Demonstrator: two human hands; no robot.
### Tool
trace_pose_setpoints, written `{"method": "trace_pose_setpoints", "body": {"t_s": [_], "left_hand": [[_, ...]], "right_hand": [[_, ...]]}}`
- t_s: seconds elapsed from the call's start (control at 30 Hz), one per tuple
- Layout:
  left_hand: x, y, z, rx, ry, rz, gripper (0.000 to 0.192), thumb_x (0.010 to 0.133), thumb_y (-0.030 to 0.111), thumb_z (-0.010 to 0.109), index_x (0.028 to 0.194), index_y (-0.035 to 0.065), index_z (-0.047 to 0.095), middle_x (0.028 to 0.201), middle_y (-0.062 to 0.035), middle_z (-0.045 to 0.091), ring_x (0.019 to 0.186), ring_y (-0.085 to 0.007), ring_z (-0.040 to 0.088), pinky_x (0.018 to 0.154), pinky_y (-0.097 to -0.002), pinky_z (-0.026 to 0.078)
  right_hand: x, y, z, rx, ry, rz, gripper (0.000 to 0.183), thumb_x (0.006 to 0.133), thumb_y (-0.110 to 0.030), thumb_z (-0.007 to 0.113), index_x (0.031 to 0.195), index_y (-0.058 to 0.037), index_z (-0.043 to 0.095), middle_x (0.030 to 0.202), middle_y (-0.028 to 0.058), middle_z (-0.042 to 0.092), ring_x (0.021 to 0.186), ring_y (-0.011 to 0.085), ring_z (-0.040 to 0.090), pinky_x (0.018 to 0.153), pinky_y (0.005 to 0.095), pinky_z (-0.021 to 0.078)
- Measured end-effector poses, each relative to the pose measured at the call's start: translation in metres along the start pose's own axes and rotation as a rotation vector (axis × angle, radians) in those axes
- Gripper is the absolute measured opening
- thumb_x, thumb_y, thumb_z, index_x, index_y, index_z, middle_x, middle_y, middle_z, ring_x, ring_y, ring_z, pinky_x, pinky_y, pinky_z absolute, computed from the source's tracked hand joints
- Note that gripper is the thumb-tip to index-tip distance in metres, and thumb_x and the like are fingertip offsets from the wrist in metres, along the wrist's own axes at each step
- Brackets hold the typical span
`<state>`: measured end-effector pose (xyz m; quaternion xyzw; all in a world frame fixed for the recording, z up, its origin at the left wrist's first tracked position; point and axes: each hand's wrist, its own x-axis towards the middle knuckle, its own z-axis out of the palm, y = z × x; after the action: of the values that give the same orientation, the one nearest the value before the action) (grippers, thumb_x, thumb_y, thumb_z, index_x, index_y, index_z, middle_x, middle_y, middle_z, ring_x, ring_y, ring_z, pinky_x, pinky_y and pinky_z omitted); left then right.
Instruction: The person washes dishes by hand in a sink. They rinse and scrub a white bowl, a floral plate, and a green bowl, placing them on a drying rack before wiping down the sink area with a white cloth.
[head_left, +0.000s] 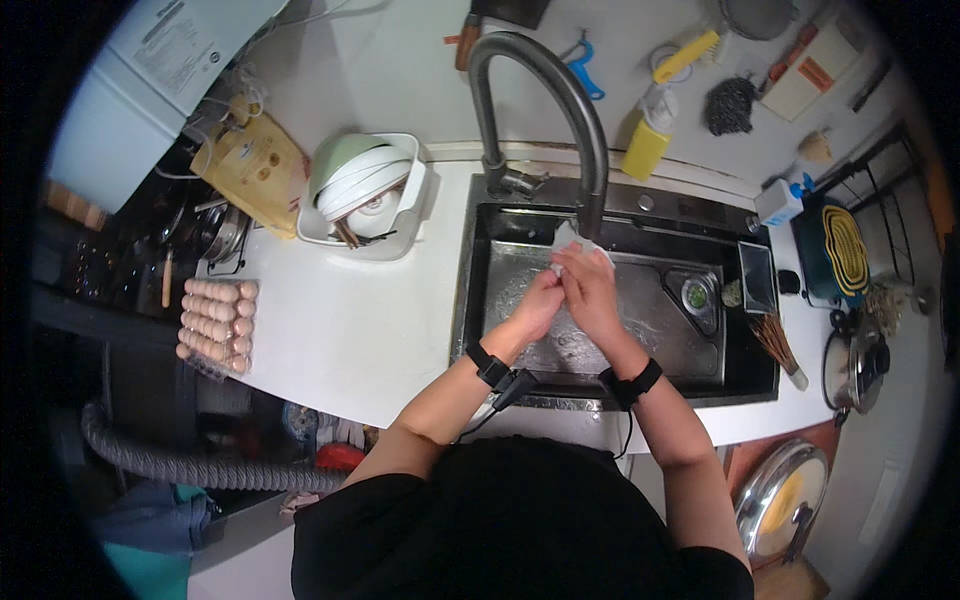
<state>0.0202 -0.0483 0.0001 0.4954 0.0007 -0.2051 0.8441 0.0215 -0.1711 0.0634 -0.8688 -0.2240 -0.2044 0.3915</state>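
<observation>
Both my hands are together over the black sink (600, 386), just under the outlet of the tall grey gooseneck faucet (592, 135). A whitish, wet-looking cloth (568, 235) is bunched between them; its exact form is partly hidden by the fingers. My right hand (589, 289) lies over the cloth with its fingers pressed on it. Beside it on the left, my left hand (541, 300) is curled against the right fingers and the cloth's lower edge. Water drops cover the sink's floor. A drain strainer (697, 294) with green scraps sits at the sink's right side.
Left of the sink stands a white dish tub (409, 244) with bowls and chopsticks. Farther left are a tray of eggs (219, 322) and a yellow bag (251, 169). A yellow bottle (646, 146) is behind the sink; a bundled brush (776, 349) and a lidded pot (851, 367) are at right.
</observation>
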Motion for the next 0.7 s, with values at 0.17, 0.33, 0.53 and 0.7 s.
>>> {"method": "trace_pose_setpoints", "body": {"t_s": [0.17, 0.33, 0.53, 0.7], "left_hand": [[-0.005, 0.032, 0.025, 0.062, -0.112, -0.037, 0.031, 0.093, 0.004, 0.053, 0.123, -0.0032, 0.054, 0.113, -0.0082, 0.062, 0.101, -0.0162, 0.061, 0.091, -0.0309, 0.047], [-0.014, 0.047, 0.033, -0.378, 0.019, -0.046, 0.034, 0.095, 0.009, 0.054, 0.126, -0.0028, 0.050, 0.118, -0.0100, 0.061, 0.108, -0.0208, 0.061, 0.096, -0.0359, 0.047], [-0.007, 0.034, 0.042, -0.485, 0.213, 0.069, 0.025, 0.098, 0.011, 0.049, 0.121, 0.0000, 0.051, 0.115, -0.0107, 0.062, 0.105, -0.0215, 0.061, 0.095, -0.0347, 0.047], [-0.005, 0.025, 0.043, -0.415, 0.252, 0.073, 0.023, 0.098, 0.010, 0.049, 0.118, 0.0010, 0.054, 0.110, -0.0098, 0.063, 0.101, -0.0184, 0.062, 0.090, -0.0314, 0.049]], "right_hand": [[0.031, 0.081, -0.002, 0.521, -0.392, 0.650, 0.029, 0.092, -0.026, 0.053, 0.099, -0.0023, 0.067, 0.097, 0.0133, 0.068, 0.084, 0.0255, 0.066, 0.067, 0.0370, 0.0511], [0.017, 0.064, -0.004, 1.590, -0.138, 1.069, 0.038, 0.096, -0.031, 0.046, 0.113, 0.0005, 0.059, 0.098, 0.0102, 0.067, 0.085, 0.0215, 0.066, 0.077, 0.0338, 0.0539], [-0.028, 0.035, 0.040, 1.038, 0.330, 0.756, 0.037, 0.100, -0.023, 0.041, 0.126, 0.0022, 0.050, 0.119, 0.0159, 0.059, 0.107, 0.0235, 0.058, 0.093, 0.0329, 0.0448], [-0.026, 0.013, 0.025, 0.611, 0.252, 0.552, 0.038, 0.101, -0.022, 0.039, 0.126, 0.0050, 0.050, 0.123, 0.0202, 0.056, 0.112, 0.0252, 0.055, 0.096, 0.0330, 0.0415]]}}
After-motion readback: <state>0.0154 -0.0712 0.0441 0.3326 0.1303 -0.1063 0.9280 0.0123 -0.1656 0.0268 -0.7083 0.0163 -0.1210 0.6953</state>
